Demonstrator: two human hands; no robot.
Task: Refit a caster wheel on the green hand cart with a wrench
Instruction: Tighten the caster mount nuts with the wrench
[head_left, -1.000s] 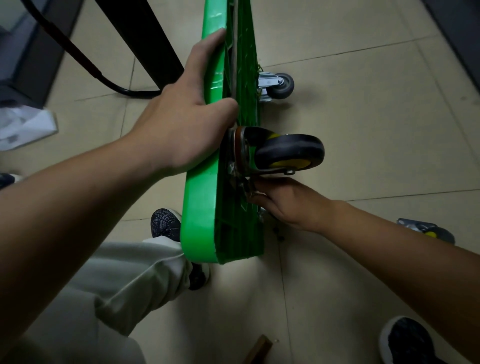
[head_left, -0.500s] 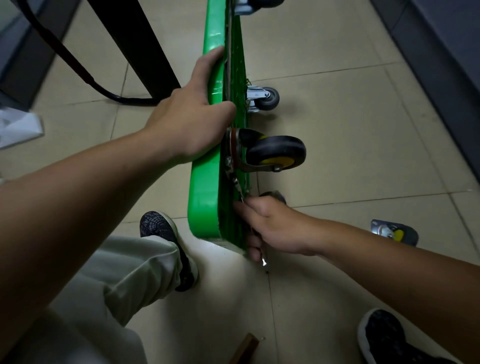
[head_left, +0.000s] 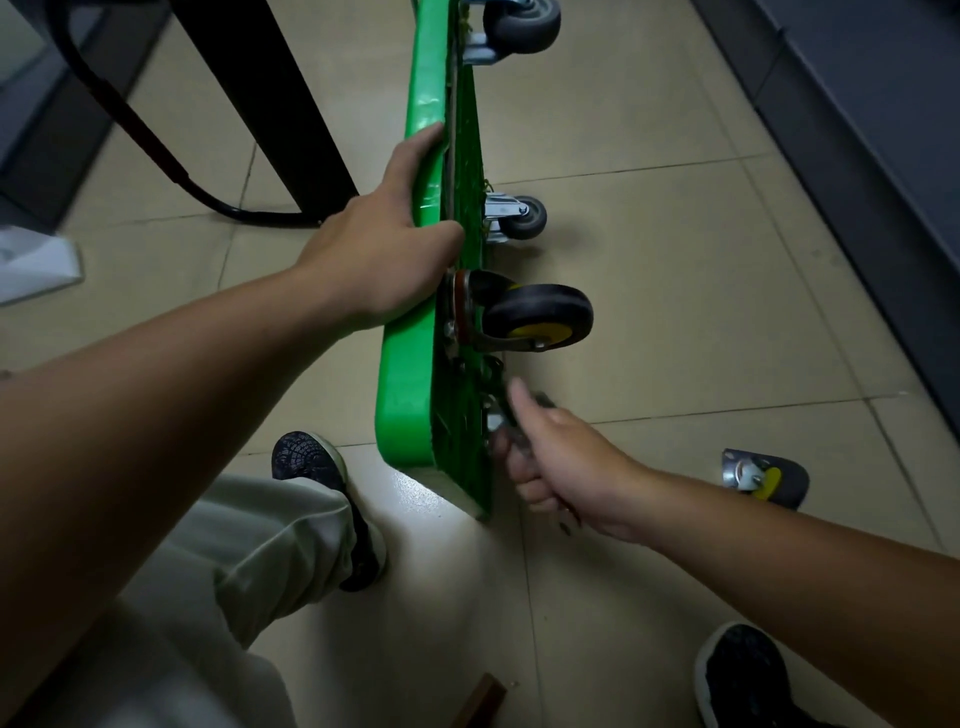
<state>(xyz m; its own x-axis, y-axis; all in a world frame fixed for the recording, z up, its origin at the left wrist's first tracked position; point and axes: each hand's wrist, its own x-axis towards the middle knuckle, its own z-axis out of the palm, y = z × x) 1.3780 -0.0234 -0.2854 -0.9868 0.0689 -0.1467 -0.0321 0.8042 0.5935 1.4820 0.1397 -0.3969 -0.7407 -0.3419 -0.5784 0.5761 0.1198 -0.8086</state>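
The green hand cart (head_left: 410, 364) stands on edge on the floor, its long axis running away from the person, with the left hand (head_left: 384, 260) clamped over its top rim. Just below the black-and-yellow caster wheel (head_left: 537, 316), the nearer right hand (head_left: 561, 462) is fisted around a blurred wrench (head_left: 501, 415) at the mounting plate. No containers are visible.

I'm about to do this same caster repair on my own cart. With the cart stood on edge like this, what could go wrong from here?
1. Only the left hand steadies the green cart, which stands on its edge; a hard pull could tip it toward the near shoe.
2. The right hand grips the wrench, blurred, close under the black-and-yellow caster; a slip could knock knuckles on the deck.
3. A loose caster lies on the floor, easy to step on.
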